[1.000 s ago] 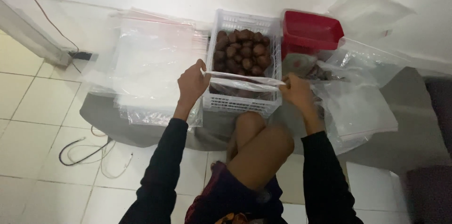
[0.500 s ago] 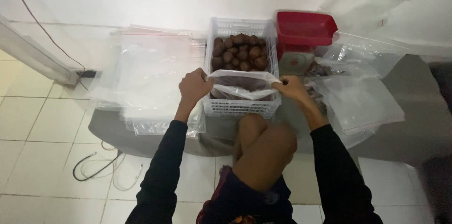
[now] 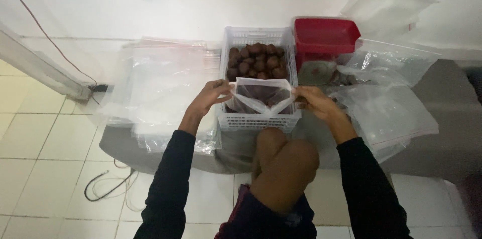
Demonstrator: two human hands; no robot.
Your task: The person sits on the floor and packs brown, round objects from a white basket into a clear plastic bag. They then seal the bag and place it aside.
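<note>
Clear, thin plastic bag [image 3: 263,96] hangs over the white slotted basket of brown round fruits [image 3: 258,76], its mouth pinched apart by left hand [image 3: 213,97] and right hand [image 3: 312,102] — a slipping pinch might let it sag shut.

Both hands, left hand [image 3: 213,96] and right hand [image 3: 314,102], pinching open a clear plastic bag [image 3: 262,94] at frame centre, over a white basket [image 3: 259,121] of brown fruit [image 3: 256,61].

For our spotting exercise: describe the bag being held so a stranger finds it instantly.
Find the white slatted plastic basket of brown round fruits. Over its near end, the left hand and right hand stretch a small clear plastic bag; unlike the flat stacked bags, it is open.
</note>
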